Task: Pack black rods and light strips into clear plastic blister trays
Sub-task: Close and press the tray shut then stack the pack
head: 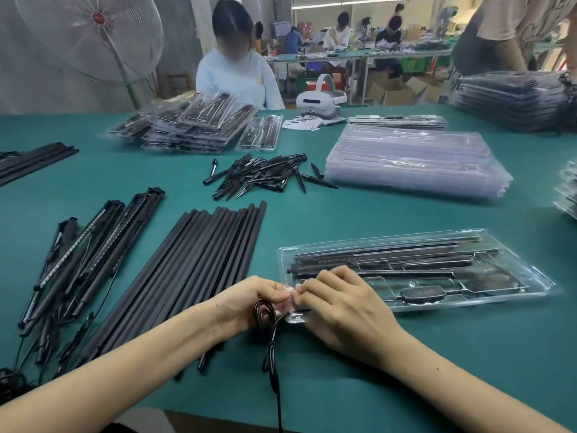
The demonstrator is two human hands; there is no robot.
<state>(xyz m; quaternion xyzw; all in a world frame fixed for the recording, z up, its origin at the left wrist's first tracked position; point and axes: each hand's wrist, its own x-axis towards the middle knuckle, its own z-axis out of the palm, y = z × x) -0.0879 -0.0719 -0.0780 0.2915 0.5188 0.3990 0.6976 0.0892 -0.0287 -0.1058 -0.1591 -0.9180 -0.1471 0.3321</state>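
Two bare forearms reach in from the near edge of a green table (406, 207), and the hands meet close together at its front. The left hand (249, 300) has its fingers curled around a coiled black cable (265, 314), whose loose end trails back toward the person and over the table edge. The right hand (340, 307) pinches a small clear plastic wrapper (295, 317) at the cable, its fingertips touching those of the left hand.

Just beyond the right hand lies a clear blister tray (530, 282) holding black rods, strips and a small black box in its moulded slots. Just left of the left hand, a row of long black rods (199, 260) lies side by side, slanting away. Further left is a loose heap of light strips (87, 254) with wires.

Further out, straight ahead of the hands, sits a pile of short black spikes (259, 176). To its right is a stack of empty clear trays (415, 160); beyond it, a heap of packed trays (193, 123). A white headset (318, 101) rests near the far edge, a seated person (234, 76) works across the table, and a large standing fan (93, 35) is at far left.
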